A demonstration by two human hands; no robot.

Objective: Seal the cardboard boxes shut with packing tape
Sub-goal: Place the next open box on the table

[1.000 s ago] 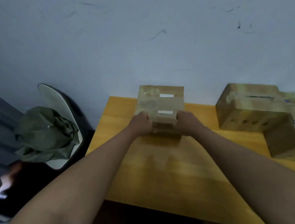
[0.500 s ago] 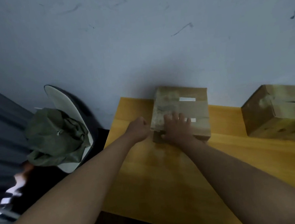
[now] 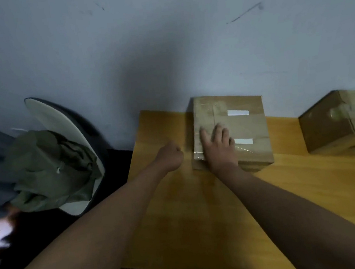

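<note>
Fingers [image 3: 220, 132] of right hand [image 3: 218, 149] spread flat, pressing clear tape [image 3: 205, 118] on top of cardboard box [image 3: 246, 126]. Left hand [image 3: 171, 157] fisted beside box, holding nothing visible. Box sits on wooden table [image 3: 204, 219] against wall [image 3: 162, 47]; second box [image 3: 336, 122] well apart, right.

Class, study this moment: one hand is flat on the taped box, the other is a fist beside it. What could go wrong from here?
1. The right hand presses only the left part of the small box; the clear tape to its right looks wrinkled and may stay loose.
2. The left hand is fisted on the table, not bracing the box, so it could slide under pressure.
</note>
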